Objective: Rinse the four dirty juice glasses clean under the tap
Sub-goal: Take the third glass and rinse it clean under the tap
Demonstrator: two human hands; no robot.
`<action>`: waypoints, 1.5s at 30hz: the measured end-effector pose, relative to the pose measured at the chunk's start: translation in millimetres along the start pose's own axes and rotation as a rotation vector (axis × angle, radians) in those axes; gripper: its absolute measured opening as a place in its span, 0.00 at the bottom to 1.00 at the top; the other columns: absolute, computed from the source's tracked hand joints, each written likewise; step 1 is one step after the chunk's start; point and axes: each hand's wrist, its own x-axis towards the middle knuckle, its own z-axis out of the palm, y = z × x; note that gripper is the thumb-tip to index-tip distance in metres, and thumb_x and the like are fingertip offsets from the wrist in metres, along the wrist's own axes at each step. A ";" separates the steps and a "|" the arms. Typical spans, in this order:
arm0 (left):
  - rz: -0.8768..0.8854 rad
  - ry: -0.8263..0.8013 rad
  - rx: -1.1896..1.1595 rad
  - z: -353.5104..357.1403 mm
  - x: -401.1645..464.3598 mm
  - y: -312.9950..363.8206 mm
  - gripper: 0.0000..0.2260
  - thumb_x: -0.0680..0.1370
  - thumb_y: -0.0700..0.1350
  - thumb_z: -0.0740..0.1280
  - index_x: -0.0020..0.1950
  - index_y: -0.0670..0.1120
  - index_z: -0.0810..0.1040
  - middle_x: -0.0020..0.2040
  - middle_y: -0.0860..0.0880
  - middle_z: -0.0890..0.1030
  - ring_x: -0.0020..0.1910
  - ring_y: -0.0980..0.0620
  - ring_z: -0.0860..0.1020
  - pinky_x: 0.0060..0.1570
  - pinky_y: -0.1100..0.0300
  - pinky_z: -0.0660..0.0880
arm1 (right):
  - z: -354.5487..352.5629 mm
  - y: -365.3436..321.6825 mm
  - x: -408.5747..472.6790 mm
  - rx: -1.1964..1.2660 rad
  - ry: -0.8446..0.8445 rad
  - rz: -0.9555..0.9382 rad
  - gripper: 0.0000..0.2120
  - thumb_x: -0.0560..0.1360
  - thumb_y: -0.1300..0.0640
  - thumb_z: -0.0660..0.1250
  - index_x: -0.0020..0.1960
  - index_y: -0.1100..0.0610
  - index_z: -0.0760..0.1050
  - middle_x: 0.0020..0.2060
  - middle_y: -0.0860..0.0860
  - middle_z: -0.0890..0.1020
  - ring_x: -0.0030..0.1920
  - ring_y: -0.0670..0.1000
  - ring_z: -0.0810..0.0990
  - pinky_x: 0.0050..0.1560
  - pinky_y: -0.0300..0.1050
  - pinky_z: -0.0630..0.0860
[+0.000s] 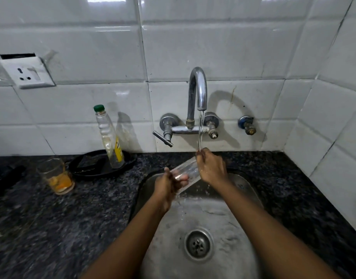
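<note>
Over the steel sink (251, 190), left hand (167, 186) and right hand (212, 168) grip a tilted glass (188, 171) under the running tap (197, 89), mid-rinse; next, likely, the juice-stained glass (56, 176) far left.

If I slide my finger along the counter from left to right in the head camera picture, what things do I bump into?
Juice glass → black tray → bottle → left hand → right hand, both hands holding the glass over the sink.
</note>
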 end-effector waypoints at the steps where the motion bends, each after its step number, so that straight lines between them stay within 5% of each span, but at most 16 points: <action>1: 0.080 -0.011 0.059 -0.8 -5.7 4.0 0.21 0.82 0.54 0.50 0.45 0.41 0.76 0.31 0.48 0.84 0.29 0.53 0.81 0.35 0.59 0.75 | 2.9 0.0 1.0 0.074 0.004 0.074 0.18 0.81 0.50 0.51 0.52 0.60 0.74 0.45 0.61 0.79 0.49 0.60 0.78 0.42 0.44 0.65; 5: 0.524 -0.158 0.460 -5.6 -24.1 15.5 0.15 0.80 0.50 0.57 0.52 0.41 0.78 0.44 0.46 0.85 0.46 0.51 0.83 0.48 0.56 0.79 | 25.9 17.2 5.9 0.488 -0.052 0.494 0.21 0.81 0.51 0.48 0.52 0.64 0.75 0.46 0.61 0.78 0.45 0.58 0.77 0.43 0.48 0.72; 9: 0.939 -0.218 1.113 -16.2 -14.7 14.1 0.17 0.75 0.56 0.62 0.47 0.43 0.80 0.48 0.47 0.83 0.51 0.51 0.80 0.55 0.50 0.75 | 37.2 45.0 -0.4 1.006 -0.168 0.819 0.21 0.80 0.51 0.47 0.45 0.62 0.74 0.34 0.59 0.77 0.26 0.53 0.74 0.22 0.35 0.68; 13: 1.104 -0.180 1.020 -8.6 -9.3 11.6 0.12 0.72 0.55 0.68 0.45 0.48 0.83 0.48 0.53 0.84 0.58 0.55 0.78 0.61 0.52 0.72 | 38.9 66.9 -12.9 1.298 -0.385 0.876 0.21 0.78 0.51 0.45 0.43 0.62 0.72 0.21 0.59 0.74 0.13 0.47 0.65 0.12 0.30 0.56; 16: 1.077 -0.236 0.926 8.1 -12.0 7.9 0.08 0.73 0.46 0.70 0.48 0.45 0.84 0.47 0.52 0.83 0.57 0.55 0.77 0.59 0.63 0.73 | 41.8 78.8 -17.8 1.384 -0.372 0.875 0.21 0.78 0.52 0.44 0.42 0.62 0.71 0.21 0.58 0.74 0.13 0.47 0.64 0.12 0.29 0.56; 18: 1.012 -0.260 1.016 19.4 -15.6 10.1 0.09 0.74 0.48 0.68 0.47 0.43 0.83 0.47 0.47 0.84 0.54 0.54 0.79 0.55 0.60 0.75 | 41.1 85.1 -18.1 1.465 -0.306 0.860 0.23 0.79 0.49 0.44 0.43 0.61 0.71 0.21 0.57 0.75 0.13 0.47 0.65 0.12 0.29 0.56; 21: 0.624 -0.453 1.189 35.9 -17.8 21.4 0.14 0.75 0.52 0.67 0.47 0.41 0.82 0.44 0.45 0.84 0.45 0.49 0.81 0.47 0.58 0.77 | 35.0 90.9 -14.5 1.419 -0.227 0.790 0.27 0.78 0.38 0.48 0.49 0.60 0.73 0.27 0.54 0.75 0.14 0.45 0.66 0.14 0.29 0.60; 25: 0.140 -0.829 1.279 47.0 -22.0 37.9 0.23 0.70 0.49 0.74 0.64 0.52 0.75 0.64 0.55 0.76 0.63 0.56 0.73 0.67 0.59 0.65 | 17.2 81.2 -15.6 1.116 -0.214 0.657 0.29 0.76 0.35 0.53 0.51 0.59 0.79 0.40 0.55 0.84 0.40 0.54 0.82 0.40 0.45 0.77; 27: 0.190 -0.873 1.540 51.7 -26.3 39.9 0.35 0.69 0.48 0.75 0.72 0.55 0.64 0.71 0.55 0.68 0.70 0.53 0.65 0.70 0.58 0.58 | 6.6 77.4 -13.0 0.988 -0.105 0.617 0.24 0.76 0.38 0.56 0.50 0.56 0.79 0.44 0.56 0.83 0.44 0.56 0.80 0.43 0.46 0.74; 29: 0.295 -0.843 2.064 58.8 -30.6 42.3 0.46 0.67 0.49 0.76 0.76 0.54 0.48 0.77 0.50 0.56 0.76 0.48 0.54 0.74 0.43 0.46 | -3.2 75.3 -8.7 0.927 -0.072 0.566 0.21 0.76 0.40 0.58 0.47 0.55 0.79 0.44 0.58 0.83 0.43 0.56 0.78 0.43 0.46 0.71; 32: 0.617 -0.691 2.622 62.9 -23.5 44.1 0.51 0.68 0.50 0.74 0.76 0.54 0.38 0.78 0.48 0.48 0.77 0.46 0.48 0.65 0.27 0.36 | -13.7 68.4 -6.1 0.958 -0.067 0.524 0.18 0.77 0.42 0.57 0.42 0.55 0.75 0.33 0.54 0.80 0.31 0.52 0.74 0.32 0.41 0.67; 35: 0.617 -0.749 2.267 67.5 -21.1 58.4 0.42 0.71 0.53 0.71 0.77 0.52 0.49 0.77 0.49 0.56 0.76 0.48 0.54 0.72 0.42 0.36 | -18.5 64.7 -6.7 1.106 -0.030 0.545 0.19 0.77 0.40 0.57 0.44 0.54 0.76 0.37 0.54 0.80 0.32 0.50 0.75 0.31 0.40 0.68; 36: 0.466 -0.803 1.963 69.0 -22.7 62.4 0.33 0.74 0.49 0.69 0.75 0.48 0.57 0.75 0.48 0.63 0.73 0.49 0.61 0.73 0.53 0.46 | -17.3 66.8 -7.6 1.163 -0.044 0.557 0.21 0.76 0.38 0.57 0.46 0.55 0.77 0.39 0.55 0.81 0.35 0.52 0.77 0.32 0.41 0.72; 38: 0.290 -0.839 1.416 71.3 -25.2 70.6 0.16 0.78 0.42 0.62 0.64 0.37 0.73 0.61 0.42 0.77 0.54 0.56 0.77 0.57 0.67 0.69 | -11.8 69.1 -13.7 1.280 -0.110 0.545 0.25 0.75 0.37 0.56 0.49 0.56 0.81 0.43 0.56 0.84 0.38 0.53 0.78 0.32 0.41 0.76; 42: 0.290 -0.434 0.796 64.0 1.0 65.0 0.10 0.75 0.46 0.69 0.38 0.40 0.77 0.37 0.45 0.81 0.36 0.53 0.80 0.43 0.59 0.79 | -6.0 69.3 -25.2 1.484 -0.143 0.452 0.21 0.74 0.48 0.63 0.61 0.60 0.72 0.56 0.59 0.79 0.46 0.53 0.79 0.33 0.41 0.79; 45: 0.375 -0.008 0.701 67.1 12.4 48.3 0.17 0.69 0.54 0.73 0.29 0.46 0.70 0.31 0.46 0.77 0.33 0.48 0.77 0.41 0.53 0.78 | -7.3 62.3 -39.0 1.225 -0.139 0.328 0.15 0.70 0.63 0.70 0.52 0.55 0.67 0.52 0.58 0.75 0.45 0.52 0.78 0.37 0.41 0.80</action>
